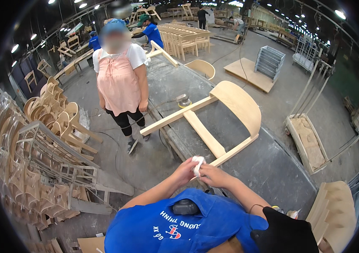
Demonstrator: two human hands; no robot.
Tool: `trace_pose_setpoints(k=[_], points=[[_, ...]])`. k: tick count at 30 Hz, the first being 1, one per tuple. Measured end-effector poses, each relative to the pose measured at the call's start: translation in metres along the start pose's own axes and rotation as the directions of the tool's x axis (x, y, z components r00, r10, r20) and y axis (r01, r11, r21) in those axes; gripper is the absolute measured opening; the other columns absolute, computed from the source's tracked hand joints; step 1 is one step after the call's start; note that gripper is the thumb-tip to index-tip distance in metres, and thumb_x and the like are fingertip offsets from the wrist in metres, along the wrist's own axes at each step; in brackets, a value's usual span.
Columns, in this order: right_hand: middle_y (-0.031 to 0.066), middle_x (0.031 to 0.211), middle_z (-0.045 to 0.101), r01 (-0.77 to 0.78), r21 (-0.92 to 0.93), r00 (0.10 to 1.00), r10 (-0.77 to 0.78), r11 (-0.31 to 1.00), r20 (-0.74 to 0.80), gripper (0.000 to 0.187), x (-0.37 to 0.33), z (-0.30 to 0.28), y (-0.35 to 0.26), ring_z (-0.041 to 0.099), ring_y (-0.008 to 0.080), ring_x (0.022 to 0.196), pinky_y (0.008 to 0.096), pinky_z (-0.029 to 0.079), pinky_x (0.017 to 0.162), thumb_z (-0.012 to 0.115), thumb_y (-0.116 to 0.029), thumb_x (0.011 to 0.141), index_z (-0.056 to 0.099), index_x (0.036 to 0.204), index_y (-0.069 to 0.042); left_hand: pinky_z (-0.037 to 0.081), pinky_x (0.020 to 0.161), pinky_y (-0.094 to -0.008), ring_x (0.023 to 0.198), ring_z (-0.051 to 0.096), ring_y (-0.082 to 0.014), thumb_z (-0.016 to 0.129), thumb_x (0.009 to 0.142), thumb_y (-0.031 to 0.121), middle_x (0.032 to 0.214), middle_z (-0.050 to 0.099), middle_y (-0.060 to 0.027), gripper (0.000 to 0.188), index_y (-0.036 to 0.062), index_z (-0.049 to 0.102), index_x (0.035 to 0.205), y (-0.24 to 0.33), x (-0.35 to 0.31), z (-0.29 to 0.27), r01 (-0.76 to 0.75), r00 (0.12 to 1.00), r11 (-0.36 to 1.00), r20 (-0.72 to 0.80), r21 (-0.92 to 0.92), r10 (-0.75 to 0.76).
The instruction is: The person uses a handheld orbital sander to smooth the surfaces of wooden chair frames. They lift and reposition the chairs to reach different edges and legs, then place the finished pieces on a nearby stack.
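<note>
In front of my chest, my left hand [183, 172] is closed on a small white folded strip [198, 164], perhaps cloth or paper. From the other side my right hand [216, 176] also grips it, its fingers bent at the strip's lower end. Just beyond my hands a pale wooden chair frame [204, 134] lies on a dark worktable [268, 160]. It has a broad curved backrest [242, 105], two long legs and a crossbar. The near leg's end passes under my hands; whether they touch it is hidden.
A round sander [183, 101] with a cord rests on the table past the far leg. Across the table's left side stands a person in a pink top [118, 80]. Stacked chair parts [53, 114] crowd the left, and a wheeled cart [308, 139] stands at right.
</note>
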State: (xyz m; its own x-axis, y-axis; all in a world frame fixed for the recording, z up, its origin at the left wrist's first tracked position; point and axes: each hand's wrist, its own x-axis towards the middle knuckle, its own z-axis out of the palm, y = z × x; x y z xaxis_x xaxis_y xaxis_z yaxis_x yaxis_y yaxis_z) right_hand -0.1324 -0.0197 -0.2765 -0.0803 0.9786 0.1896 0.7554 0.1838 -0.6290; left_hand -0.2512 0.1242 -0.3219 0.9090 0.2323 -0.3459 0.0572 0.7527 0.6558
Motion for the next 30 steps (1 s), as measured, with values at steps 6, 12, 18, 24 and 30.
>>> trace_pose_setpoints(k=[6,12,18,24,30], points=[[0.0104,0.127,0.059,-0.457,0.467,0.889,0.388,0.757,0.243,0.039,-0.026,0.042,0.089,0.055,0.0188,0.115,0.0314,0.045,0.096,0.060,-0.019,0.090,0.058,0.127,-0.005,0.055,0.084,-0.0406,0.104,0.062,-0.0265,0.052,0.091,0.006,0.121,0.057,-0.0141,0.041,0.0030,0.043,0.131,-0.023,0.010,-0.093,0.106,0.975,0.959,-0.217,0.262,-0.048],[0.0118,0.130,0.057,-0.834,0.316,0.509,0.411,0.452,0.756,0.063,-0.039,0.108,0.104,0.051,0.0201,0.118,0.0350,0.038,0.102,0.040,-0.054,0.098,0.055,0.129,-0.001,0.052,0.083,-0.0342,0.099,0.063,-0.0206,0.063,0.086,0.020,0.107,0.067,-0.0128,0.039,0.0013,0.060,0.120,-0.070,0.032,-0.160,0.125,0.951,0.096,-0.092,0.987,-0.296],[0.0051,0.100,0.069,-0.751,0.509,0.629,0.222,0.420,0.745,0.029,-0.018,0.075,0.068,0.062,0.0123,0.091,0.0279,0.049,0.083,0.066,-0.025,0.089,0.069,0.106,-0.001,0.051,0.087,-0.0325,0.100,0.062,-0.0188,0.062,0.087,0.025,0.109,0.067,-0.0108,0.042,-0.0004,0.060,0.120,-0.123,0.059,-0.128,-0.064,0.788,0.157,0.146,0.986,-0.598],[0.0046,0.099,0.069,-0.590,0.779,0.807,0.121,0.213,0.578,0.024,-0.030,0.053,0.044,0.062,0.0115,0.089,0.0263,0.049,0.082,0.058,-0.021,0.094,0.068,0.106,-0.002,0.050,0.088,-0.0308,0.099,0.062,-0.0174,0.062,0.089,0.026,0.109,0.067,-0.0096,0.042,-0.0010,0.060,0.120,-0.078,0.032,-0.130,0.182,0.660,0.384,0.177,0.905,-0.730],[0.0007,0.099,0.066,-0.592,0.737,0.797,0.099,0.328,0.596,0.028,-0.029,0.056,0.042,0.059,0.0097,0.091,0.0259,0.046,0.084,0.058,-0.027,0.095,0.065,0.107,-0.003,0.049,0.088,-0.0294,0.097,0.061,-0.0129,0.067,0.087,0.027,0.111,0.066,-0.0062,0.040,0.0013,0.062,0.117,-0.054,0.034,-0.122,0.517,0.486,0.339,0.057,0.786,-0.872]])
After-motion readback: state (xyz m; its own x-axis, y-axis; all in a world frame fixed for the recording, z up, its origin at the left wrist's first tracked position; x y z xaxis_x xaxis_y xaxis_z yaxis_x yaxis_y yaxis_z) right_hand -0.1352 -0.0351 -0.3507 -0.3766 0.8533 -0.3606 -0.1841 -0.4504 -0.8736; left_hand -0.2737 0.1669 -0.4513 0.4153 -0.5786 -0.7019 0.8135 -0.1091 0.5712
